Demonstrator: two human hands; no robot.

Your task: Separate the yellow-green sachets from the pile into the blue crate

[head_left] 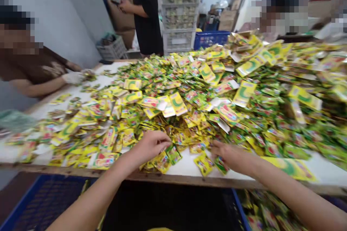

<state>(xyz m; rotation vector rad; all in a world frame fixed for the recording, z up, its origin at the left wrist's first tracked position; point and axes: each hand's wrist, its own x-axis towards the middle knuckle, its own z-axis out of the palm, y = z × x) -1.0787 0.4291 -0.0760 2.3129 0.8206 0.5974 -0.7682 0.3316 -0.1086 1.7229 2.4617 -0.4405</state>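
A large heap of small yellow and green packets (162, 79) covers the white table (185, 162). At the near edge my left hand (153, 144) is over several yellow and green packets (162, 161), its fingers curled together; what they hold, if anything, is hidden. My right hand (230, 155) reaches in from the right, fingers bent down at a green packet (221, 165); its fingertips are blurred. Between the hands a yellow packet (204, 164) lies flat. Larger flat yellow cartons (244, 93) lie on top of the heap.
Below the table edge are a blue crate (40, 202) at left and more packets (268, 213) at right. A gloved person (40, 68) works at the left; others are at the back and right. Stacked crates (180, 11) stand behind.
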